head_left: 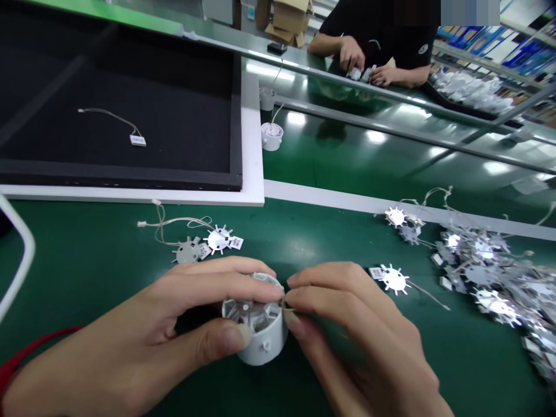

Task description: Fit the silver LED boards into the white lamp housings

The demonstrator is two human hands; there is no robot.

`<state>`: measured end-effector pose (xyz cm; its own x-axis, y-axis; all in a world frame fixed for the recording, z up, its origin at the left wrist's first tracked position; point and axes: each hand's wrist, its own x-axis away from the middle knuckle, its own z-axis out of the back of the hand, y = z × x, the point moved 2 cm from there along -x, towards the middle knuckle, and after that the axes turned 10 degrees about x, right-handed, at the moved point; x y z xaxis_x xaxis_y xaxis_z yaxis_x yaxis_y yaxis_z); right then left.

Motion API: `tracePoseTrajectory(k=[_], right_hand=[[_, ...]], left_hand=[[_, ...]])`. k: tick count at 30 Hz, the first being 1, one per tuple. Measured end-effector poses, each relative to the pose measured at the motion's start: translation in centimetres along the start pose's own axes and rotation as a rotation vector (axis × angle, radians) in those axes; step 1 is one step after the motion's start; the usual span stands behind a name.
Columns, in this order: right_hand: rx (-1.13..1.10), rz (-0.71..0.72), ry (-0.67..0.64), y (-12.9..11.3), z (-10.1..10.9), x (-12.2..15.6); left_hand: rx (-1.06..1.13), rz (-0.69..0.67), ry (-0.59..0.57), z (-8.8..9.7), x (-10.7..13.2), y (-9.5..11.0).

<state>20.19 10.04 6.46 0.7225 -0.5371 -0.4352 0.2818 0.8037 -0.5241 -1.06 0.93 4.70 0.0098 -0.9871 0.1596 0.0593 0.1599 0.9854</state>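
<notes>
The left hand (143, 341) has its grip clenched around a white round housing (260, 333), thumb on the near wall and fingers over the far rim, low over the green table (87, 278) in front of the person. The right hand (360, 330) has its grip pinched on a small piece (285, 303) at the housing's rim, too small to identify. Star-shaped metal discs (393, 279) lie just beside the right hand

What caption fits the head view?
Left hand holds a white housing; right hand pinches at its rim; discs lie around.
</notes>
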Motion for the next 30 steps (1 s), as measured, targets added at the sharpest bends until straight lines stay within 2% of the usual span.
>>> tracePoseTrajectory(k=[2, 4, 7, 11, 17, 21, 26, 28, 30], right_hand=[[0.061, 0.056, -0.049, 0.0, 0.2, -0.1], [0.095, 0.109, -0.099, 0.0, 0.3, -0.4], [0.121, 0.152, -0.094, 0.0, 0.2, -0.8], [0.130, 0.157, -0.046, -0.1, -0.1, -1.1], [0.151, 0.201, 0.000, 0.0, -0.2, -1.0], [0.199, 0.190, -0.002, 0.3, -0.2, -1.1], [0.327, 0.163, 0.030, 1.9, 0.4, -0.6], [0.382, 0.110, 0.012, 3.1, 0.9, -0.3], [0.430, 0.076, -0.011, 4.5, 1.8, -0.7]], left_hand=[[0.043, 0.023, -0.006, 0.2, 0.0, 0.1], [0.175, 0.066, -0.050, 0.2, 0.0, 0.2], [0.332, 0.121, -0.107, 0.1, -0.2, 0.1], [0.346, 0.142, -0.142, -0.2, -0.1, -0.1], [0.318, 0.177, -0.103, -0.1, -0.2, -0.5], [0.186, 0.062, -0.061, 0.4, -0.5, -1.7], [-0.032, -0.178, 0.153, 0.7, -0.7, -3.3], [-0.161, -0.293, 0.242, 0.6, -0.9, -3.2], [-0.304, -0.464, 0.283, 0.1, -1.2, -2.7]])
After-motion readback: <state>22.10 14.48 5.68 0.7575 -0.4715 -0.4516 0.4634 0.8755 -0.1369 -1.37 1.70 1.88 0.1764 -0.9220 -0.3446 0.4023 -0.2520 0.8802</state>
